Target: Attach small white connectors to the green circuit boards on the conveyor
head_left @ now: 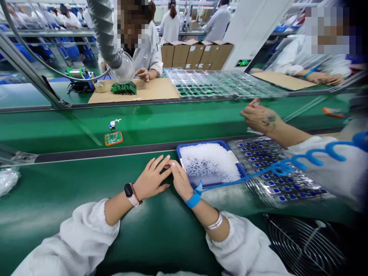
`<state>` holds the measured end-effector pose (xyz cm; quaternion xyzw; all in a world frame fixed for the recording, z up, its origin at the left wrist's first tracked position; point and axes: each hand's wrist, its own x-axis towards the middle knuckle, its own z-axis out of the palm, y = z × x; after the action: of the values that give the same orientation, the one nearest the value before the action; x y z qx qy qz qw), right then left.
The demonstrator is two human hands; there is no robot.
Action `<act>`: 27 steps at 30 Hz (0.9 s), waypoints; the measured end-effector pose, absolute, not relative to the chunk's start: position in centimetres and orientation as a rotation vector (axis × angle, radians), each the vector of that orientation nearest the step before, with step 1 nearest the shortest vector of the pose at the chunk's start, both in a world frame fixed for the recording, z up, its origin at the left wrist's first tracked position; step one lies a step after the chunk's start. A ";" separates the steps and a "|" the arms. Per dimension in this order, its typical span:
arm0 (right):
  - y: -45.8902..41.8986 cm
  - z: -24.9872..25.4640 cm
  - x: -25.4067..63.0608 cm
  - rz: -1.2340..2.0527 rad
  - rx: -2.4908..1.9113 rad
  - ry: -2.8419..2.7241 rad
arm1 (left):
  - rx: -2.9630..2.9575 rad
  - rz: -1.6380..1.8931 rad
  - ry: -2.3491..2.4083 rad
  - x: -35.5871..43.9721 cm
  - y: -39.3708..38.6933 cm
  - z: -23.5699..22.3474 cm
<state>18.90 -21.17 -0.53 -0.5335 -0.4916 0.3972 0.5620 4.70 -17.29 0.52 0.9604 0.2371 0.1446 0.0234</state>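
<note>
Left hand [151,178], right hand [180,181] both empty, relaxed, fingertips touching on glossy green bench [86,180], just beside blue tray of white granules [198,143]

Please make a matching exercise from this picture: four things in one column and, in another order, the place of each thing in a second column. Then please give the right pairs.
Things:
1. Black smartwatch
2. Blue wrist strap
3. White granules
4. Orange-edged circuit board

Places:
A. Green belt
B. Right wrist
C. Blue tray
D. Left wrist

Right pairs: 1-D, 2-B, 3-C, 4-A.
</note>
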 end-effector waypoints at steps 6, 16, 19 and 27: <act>-21.3 -0.2 18.9 1.028 -1.225 -1.115 | 2.961 0.709 0.521 4.7 -17.2 0.6; -21.5 -0.5 18.8 0.956 -1.271 -1.129 | 2.781 1.005 0.415 4.7 -17.1 0.4; -21.6 -0.6 18.8 0.962 -1.273 -1.146 | 2.735 1.035 0.432 4.6 -17.1 0.3; -21.4 -0.4 18.9 0.962 -1.233 -1.284 | 2.604 1.112 0.528 4.6 -17.1 0.5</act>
<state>18.89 -21.44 -0.42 -0.5165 -0.5381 0.4029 0.5305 4.65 -17.07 0.53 0.8964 0.1817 0.3826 0.1303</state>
